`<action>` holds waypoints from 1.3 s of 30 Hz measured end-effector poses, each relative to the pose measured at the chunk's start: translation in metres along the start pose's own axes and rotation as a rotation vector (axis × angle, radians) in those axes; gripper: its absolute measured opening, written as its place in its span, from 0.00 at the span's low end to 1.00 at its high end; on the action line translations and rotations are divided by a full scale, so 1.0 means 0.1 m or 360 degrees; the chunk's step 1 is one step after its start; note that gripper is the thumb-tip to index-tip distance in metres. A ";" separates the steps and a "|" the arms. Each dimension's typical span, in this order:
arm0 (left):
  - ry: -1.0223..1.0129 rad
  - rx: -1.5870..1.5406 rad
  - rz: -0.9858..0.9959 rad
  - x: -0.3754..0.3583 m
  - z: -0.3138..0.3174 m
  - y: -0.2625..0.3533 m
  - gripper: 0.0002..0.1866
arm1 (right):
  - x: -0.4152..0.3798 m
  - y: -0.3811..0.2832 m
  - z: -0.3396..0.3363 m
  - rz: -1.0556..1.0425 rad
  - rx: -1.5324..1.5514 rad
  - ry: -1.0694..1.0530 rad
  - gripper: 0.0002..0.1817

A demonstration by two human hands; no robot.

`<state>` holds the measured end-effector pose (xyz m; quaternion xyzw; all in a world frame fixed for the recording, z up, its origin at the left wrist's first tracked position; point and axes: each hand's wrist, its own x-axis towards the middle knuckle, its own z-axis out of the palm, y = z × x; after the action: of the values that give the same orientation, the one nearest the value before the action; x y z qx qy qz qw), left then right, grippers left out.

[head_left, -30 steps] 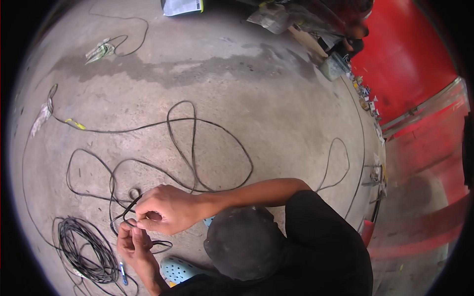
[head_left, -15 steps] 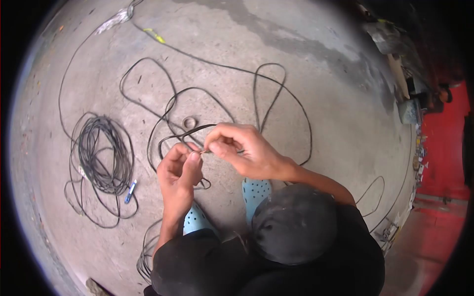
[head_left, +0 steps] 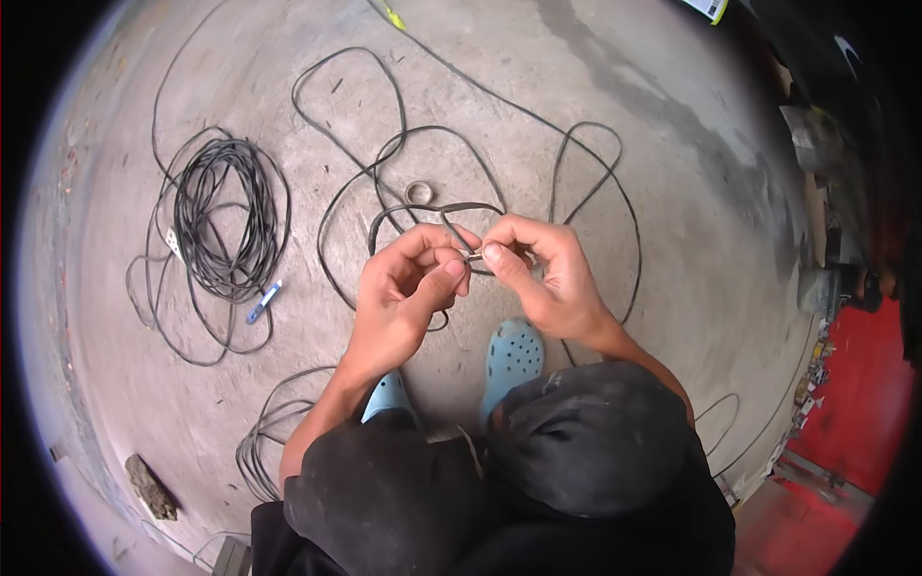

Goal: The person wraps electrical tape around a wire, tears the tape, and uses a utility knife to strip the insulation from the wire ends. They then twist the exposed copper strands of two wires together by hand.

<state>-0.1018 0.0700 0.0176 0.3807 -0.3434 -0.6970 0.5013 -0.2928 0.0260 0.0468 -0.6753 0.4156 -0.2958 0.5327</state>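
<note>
Both hands meet above the floor in the middle of the head view. My left hand (head_left: 408, 293) pinches a dark electrical cable (head_left: 473, 205) near its end, thumb against forefinger. From the other side, my right hand (head_left: 547, 274) grips the same short piece between thumb and fingertips. A bit of thin wire shows in the small gap between the two pinches; its details are too small to tell. The cable runs away from the fingers into loose loops on the floor. Just beyond my hands lies a roll of tape (head_left: 420, 193).
A large coil of black cable (head_left: 230, 221) lies at the left, with a blue utility knife (head_left: 264, 301) beside it. More looped cable (head_left: 264, 442) is by my left knee. A stone (head_left: 152, 488) sits lower left. My blue clogs (head_left: 514, 355) stand below my hands.
My view has shifted, so the floor things appear lower and the coil slightly right. My hands have moved right in view and stay pinched on the cable, the left hand turned more inward.
</note>
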 end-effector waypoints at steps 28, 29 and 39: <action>0.0263 0.1116 0.1208 0.17 -0.23 -0.21 0.10 | 0.26 -0.16 0.08 -0.0696 -0.0928 0.0138 0.03; 0.0273 0.1167 0.1204 0.16 -0.23 -0.21 0.09 | 0.27 -0.17 0.09 -0.0671 -0.0920 0.0143 0.03; 0.0268 0.0512 0.0651 0.06 -0.24 -0.27 0.03 | 0.39 -0.14 0.16 -0.0483 -0.0776 0.0032 0.03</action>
<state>-0.0942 0.0688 -0.0184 0.4348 -0.4766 -0.4836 0.5915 -0.2573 0.0001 0.0545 -0.8350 0.3739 -0.2700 0.3001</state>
